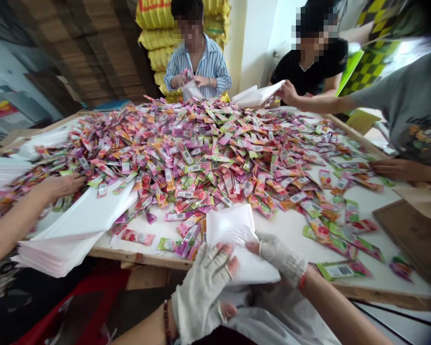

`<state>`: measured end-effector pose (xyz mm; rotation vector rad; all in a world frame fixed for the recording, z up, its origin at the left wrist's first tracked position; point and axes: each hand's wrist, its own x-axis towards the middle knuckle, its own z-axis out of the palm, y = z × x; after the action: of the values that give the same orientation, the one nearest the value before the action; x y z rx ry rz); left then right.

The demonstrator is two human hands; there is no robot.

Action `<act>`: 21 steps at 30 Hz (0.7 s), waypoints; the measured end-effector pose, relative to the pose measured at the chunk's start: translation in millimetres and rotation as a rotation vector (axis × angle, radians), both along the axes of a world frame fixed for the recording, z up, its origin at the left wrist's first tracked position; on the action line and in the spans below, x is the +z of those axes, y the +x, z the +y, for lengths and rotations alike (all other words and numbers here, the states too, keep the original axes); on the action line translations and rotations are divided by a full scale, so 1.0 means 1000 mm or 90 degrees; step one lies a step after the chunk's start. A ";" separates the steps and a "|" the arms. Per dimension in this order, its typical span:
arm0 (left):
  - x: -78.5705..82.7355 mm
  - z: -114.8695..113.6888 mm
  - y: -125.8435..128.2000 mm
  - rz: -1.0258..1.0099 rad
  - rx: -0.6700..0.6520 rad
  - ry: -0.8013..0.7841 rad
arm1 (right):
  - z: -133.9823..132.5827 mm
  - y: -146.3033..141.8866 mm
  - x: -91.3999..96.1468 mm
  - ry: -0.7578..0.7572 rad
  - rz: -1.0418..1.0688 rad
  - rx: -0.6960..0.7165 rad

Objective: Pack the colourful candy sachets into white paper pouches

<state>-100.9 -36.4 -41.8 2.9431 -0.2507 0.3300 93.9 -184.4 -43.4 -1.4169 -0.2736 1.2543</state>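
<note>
A filled, glossy white mailer bag (233, 225) is between my hands at the table's front edge, above my lap. My left hand (204, 292), in a light fingerless glove, grips its near left side with the fingers over the top and the thumb lower down. On the bag's right side, my right hand (278, 256), gloved the same way, has it pinched with the thumb on top; its other fingers are hidden underneath. Just beyond the bag spreads a big heap of small colourful snack sachets (201, 153), pink, green, orange and purple.
A stack of flat white mailers (82, 225) overhangs the front edge at left, beside another person's hand (62, 184). People work at the far side and right. A cardboard piece (398, 230) lies at right. Yellow sacks (158, 38) are piled behind.
</note>
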 end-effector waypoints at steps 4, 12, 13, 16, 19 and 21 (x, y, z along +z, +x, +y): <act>0.018 0.043 0.011 -0.067 0.161 -0.071 | -0.008 0.035 0.047 0.006 -0.041 -0.105; 0.003 0.115 0.101 0.113 0.429 -0.027 | 0.009 0.124 0.054 0.178 -0.466 -0.351; -0.001 0.109 0.109 0.149 0.413 -0.036 | 0.015 0.127 0.039 0.084 -0.549 -0.318; -0.010 0.073 0.118 0.217 0.257 -0.040 | 0.029 0.116 -0.008 -0.211 -0.740 -0.107; -0.009 0.031 0.108 0.243 0.053 -0.052 | 0.022 0.085 -0.037 -0.352 -0.905 0.104; -0.004 0.014 0.096 0.232 -0.026 -0.077 | 0.003 0.067 -0.044 -0.352 -0.969 0.195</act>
<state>-4.9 -22.6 -45.7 2.8047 -0.2306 -0.1920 161.1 -181.1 -87.2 -2.6775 -1.2511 0.1804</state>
